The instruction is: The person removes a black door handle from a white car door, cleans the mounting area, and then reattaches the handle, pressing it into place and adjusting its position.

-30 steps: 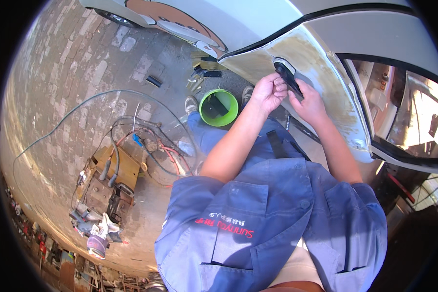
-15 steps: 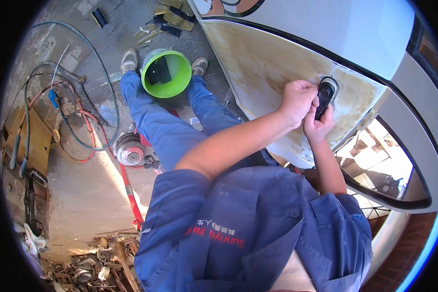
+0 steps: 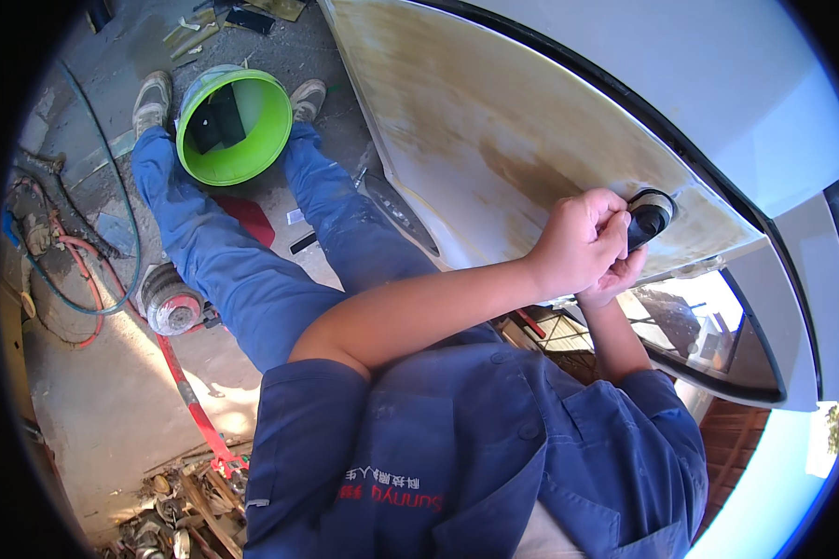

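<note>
At the upper right of my sitting place is a car body panel point(image 3: 438, 112), patchy with tan and brown smears. A black rounded plastic part point(image 3: 645, 226) with a thin looped rim sits against the panel near its right end. My left hand point(image 3: 583, 240) reaches across to it, fingers pinched together at the part's left edge; what lies between the fingertips is hidden. Just beneath, my right hand point(image 3: 615, 279) has its fingers curled round the lower side of the same part, partly covered by my left hand.
Between my feet stands a bright green bucket point(image 3: 280, 130) with dark pieces inside. On the left lie a round machine point(image 3: 172, 303), red-and-grey hoses point(image 3: 84, 261) and a red bar point(image 3: 205, 433). Scrap wood point(image 3: 196, 503) is heaped at lower left. A car window point(image 3: 704, 321) is near my right arm.
The view has shifted, so the bucket and floor items appear farther left. My left hand has moved closer over the black part, and both hands remain at it.
</note>
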